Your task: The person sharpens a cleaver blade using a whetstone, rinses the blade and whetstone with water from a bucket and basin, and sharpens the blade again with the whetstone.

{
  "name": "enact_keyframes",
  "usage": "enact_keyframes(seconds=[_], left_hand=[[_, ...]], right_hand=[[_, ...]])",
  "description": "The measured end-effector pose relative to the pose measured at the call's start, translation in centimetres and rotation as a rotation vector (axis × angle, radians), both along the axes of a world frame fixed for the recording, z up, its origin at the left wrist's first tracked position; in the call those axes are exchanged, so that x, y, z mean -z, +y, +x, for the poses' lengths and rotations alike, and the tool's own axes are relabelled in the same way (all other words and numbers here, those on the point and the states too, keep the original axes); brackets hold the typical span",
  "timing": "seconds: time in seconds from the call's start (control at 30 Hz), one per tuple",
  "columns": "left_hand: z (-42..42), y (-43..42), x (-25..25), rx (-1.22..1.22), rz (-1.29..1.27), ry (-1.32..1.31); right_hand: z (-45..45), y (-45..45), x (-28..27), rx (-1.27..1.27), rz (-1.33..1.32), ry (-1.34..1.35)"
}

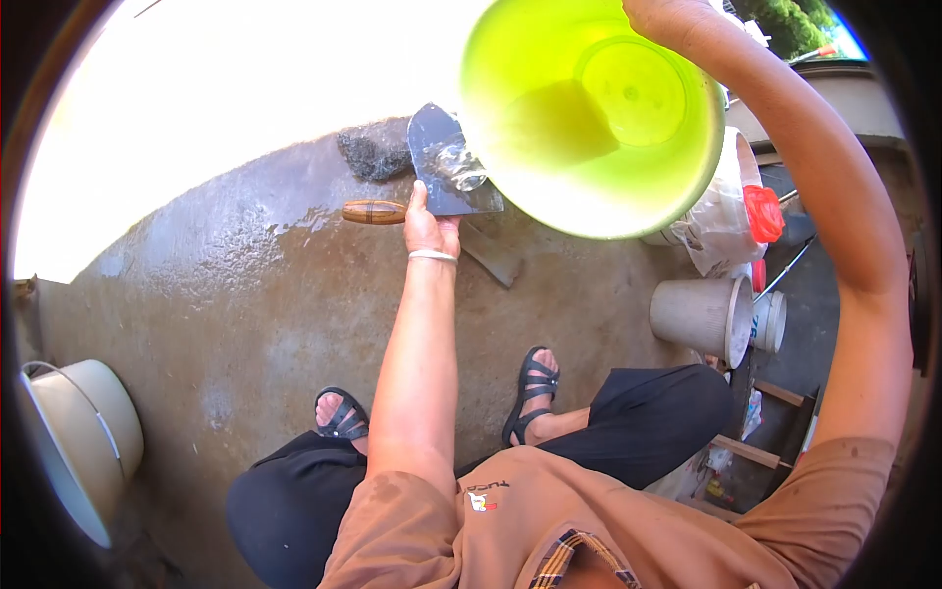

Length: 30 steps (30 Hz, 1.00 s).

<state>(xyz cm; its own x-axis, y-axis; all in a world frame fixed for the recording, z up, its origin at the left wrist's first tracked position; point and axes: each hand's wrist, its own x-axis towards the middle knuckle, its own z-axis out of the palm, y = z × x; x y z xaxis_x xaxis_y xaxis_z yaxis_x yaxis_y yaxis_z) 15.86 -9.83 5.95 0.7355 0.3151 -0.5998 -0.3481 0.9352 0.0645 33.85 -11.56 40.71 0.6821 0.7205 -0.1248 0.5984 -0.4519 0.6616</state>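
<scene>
"Where are the hands?"
"The left hand [432,232], at upper center on a straight, extended arm, grips a trowel [440,147] by its blade, thumb pointing up the metal; the wooden handle [373,212] juts left."
"And the right?"
"The right hand [667,18], at the top edge, holds a tilted green basin [559,182] near its upper rim, elbow bent at far right. The frame cuts off its fingers."
"What lies nearby?"
"A dark lump [373,152] left of the blade, on wet floor [245,324]."
</scene>
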Motion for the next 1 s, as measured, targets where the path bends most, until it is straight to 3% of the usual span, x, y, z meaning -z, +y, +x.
enact_keyframes(seconds=[0.1, 0.33, 0.4, 0.43, 0.47, 0.53, 0.57, 0.6, 0.67, 0.93, 1.0], left_hand=[[-0.6, -0.4, -0.2, -0.016, -0.006, 0.050], [-2.0, 0.1, 0.1, 0.057, 0.229, 0.097], [-1.4, 0.8, 1.3, 0.076, 0.783, 0.099], [-1.4, 1.1, -0.3, 0.112, 0.916, 0.255], [-1.5, 1.4, -1.9, 0.111, 0.922, 0.250], [-2.1, 1.8, -6.0, 0.352, 1.290, 0.420], [-1.4, 1.4, -4.4, 0.076, 1.516, 0.313], [-1.8, 2.5, -6.2, 0.096, 2.120, 0.318], [-1.5, 2.4, -5.3, 0.123, 2.347, 0.352], [-1.2, 0.3, -3.5, 0.320, 2.441, 0.290], [-1.0, 0.1, -3.4, 0.362, 2.450, 0.252]], right_hand=[[2.0, -1.6, 0.1, -0.058, 0.016, -0.027], [4.4, -7.1, -2.3, 0.185, 0.216, -0.112], [4.5, -8.4, -3.2, 0.246, 0.257, -0.131], [4.8, -9.0, -3.5, 0.266, 0.244, -0.128], [5.2, -9.5, -3.7, 0.285, 0.232, -0.122], [4.2, -10.1, -4.4, 0.266, 0.278, -0.130], [3.6, -10.1, -4.6, 0.244, 0.319, -0.133], [2.9, -9.4, -5.1, 0.228, 0.321, -0.129], [1.5, -8.2, -6.0, 0.291, 0.220, -0.121], [-3.6, -3.3, -4.8, 0.168, -0.050, -0.042], [-4.0, -2.9, -4.2, 0.031, -0.095, -0.007]])
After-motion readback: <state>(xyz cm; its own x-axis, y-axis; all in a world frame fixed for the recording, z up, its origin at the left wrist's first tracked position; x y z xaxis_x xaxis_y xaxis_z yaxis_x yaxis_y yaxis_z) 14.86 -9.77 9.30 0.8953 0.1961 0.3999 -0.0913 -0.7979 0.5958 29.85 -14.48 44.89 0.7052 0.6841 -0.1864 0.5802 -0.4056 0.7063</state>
